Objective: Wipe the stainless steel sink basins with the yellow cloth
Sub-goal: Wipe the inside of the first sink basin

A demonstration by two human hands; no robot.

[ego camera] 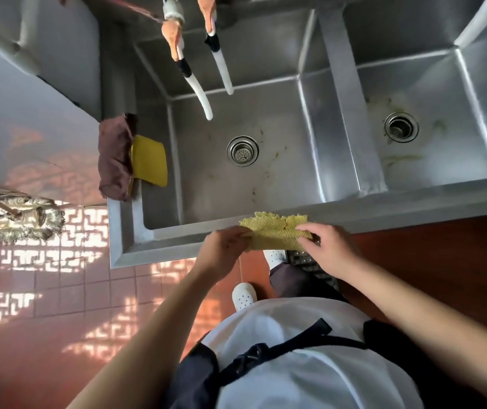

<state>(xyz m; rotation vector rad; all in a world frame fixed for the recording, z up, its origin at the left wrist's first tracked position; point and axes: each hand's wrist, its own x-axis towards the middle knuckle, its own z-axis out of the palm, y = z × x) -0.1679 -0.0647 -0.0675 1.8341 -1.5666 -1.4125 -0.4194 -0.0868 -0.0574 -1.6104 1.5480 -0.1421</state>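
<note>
Hands meet at the front rim of the sink, both closed on the yellow cloth. The left hand pinches the cloth's left end, fingers curled tight around it; the right hand clamps the right end, fingers folded over the top. The cloth stretches between them, bunched, its upper edge lying on the steel front rim. Beyond it, the left basin shows brown specks around its round drain. The right basin carries yellowish smears near its own drain. Two white hoses hang over the left basin. A brown rag and a yellow sponge sit on the sink's left edge.
</note>
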